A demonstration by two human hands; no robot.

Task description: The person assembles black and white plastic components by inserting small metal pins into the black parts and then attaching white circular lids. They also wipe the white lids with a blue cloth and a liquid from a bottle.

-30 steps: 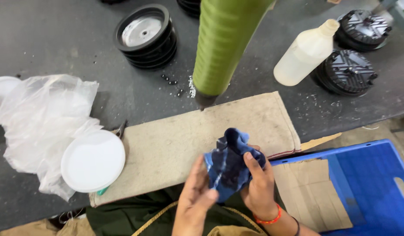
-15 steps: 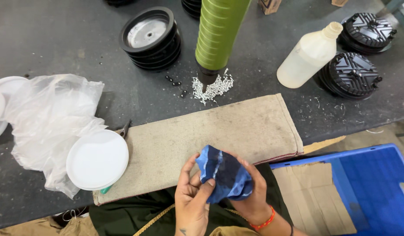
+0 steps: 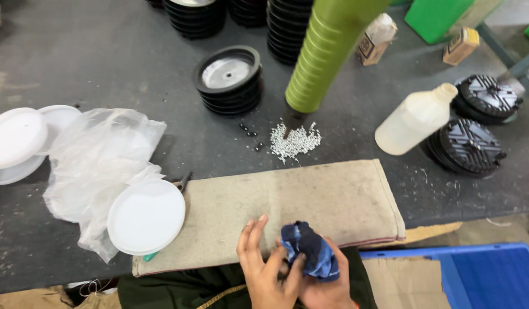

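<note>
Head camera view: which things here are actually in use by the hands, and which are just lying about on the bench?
In use:
crumpled dark blue cloth, held between left hand and right hand
beige felt mat, under the hands

Lying about:
white plastic discs
clear plastic bag
translucent white bottle
black ribbed wheels
blue crate

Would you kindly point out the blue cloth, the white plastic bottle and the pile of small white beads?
blue cloth (image 3: 309,252), head view, on its bunched middle.
white plastic bottle (image 3: 413,121), head view, on its body.
pile of small white beads (image 3: 296,143), head view, at the pile's centre.
</note>
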